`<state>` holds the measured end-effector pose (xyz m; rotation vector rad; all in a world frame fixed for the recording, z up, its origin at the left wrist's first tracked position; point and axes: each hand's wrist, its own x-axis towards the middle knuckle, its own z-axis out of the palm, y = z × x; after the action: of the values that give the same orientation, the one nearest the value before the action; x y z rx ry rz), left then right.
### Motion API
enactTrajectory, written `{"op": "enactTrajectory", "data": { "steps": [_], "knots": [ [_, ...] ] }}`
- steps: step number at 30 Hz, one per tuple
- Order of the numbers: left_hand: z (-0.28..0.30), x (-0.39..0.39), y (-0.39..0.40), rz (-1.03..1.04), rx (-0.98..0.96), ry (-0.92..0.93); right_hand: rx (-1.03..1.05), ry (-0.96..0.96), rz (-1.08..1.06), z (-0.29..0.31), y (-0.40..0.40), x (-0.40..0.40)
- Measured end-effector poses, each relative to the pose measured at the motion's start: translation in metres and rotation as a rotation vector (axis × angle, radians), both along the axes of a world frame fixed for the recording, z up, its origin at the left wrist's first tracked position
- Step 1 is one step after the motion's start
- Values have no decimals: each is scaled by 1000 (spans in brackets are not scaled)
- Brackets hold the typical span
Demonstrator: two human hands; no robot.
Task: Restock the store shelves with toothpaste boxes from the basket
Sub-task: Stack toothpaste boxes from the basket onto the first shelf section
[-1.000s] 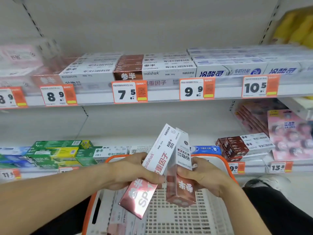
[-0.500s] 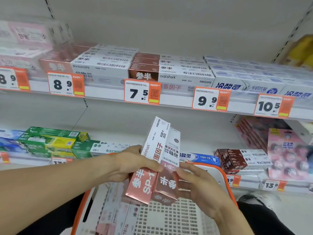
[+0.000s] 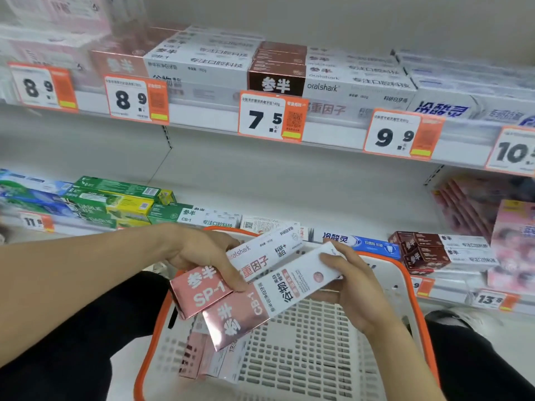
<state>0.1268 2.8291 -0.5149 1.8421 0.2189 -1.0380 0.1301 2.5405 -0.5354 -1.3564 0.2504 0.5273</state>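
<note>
Over the basket (image 3: 417, 287), the left hand (image 3: 199, 253) grips the SP-1 box (image 3: 231, 273) and the right hand (image 3: 350, 287) grips the CB-1 box (image 3: 269, 299); neither is shelved yet, and more boxes (image 3: 208, 357) wait in the basket.

Both hands' fingers curled, apparently gripping, forearms extended.
</note>
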Motion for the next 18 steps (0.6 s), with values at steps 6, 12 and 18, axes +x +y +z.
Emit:
{"op": "enactTrajectory", "data": {
  "steps": [6,12,18],
  "knots": [
    [-16,-5,21,222,-17,-44,-150,-23,-96,11,-20,10],
    [-15,-5,15,361,-122,-144,-138,148,-161,3,-27,13],
    [5,-3,11,504,-332,-26,73,290,-153,-2,-24,8]
  ]
}}
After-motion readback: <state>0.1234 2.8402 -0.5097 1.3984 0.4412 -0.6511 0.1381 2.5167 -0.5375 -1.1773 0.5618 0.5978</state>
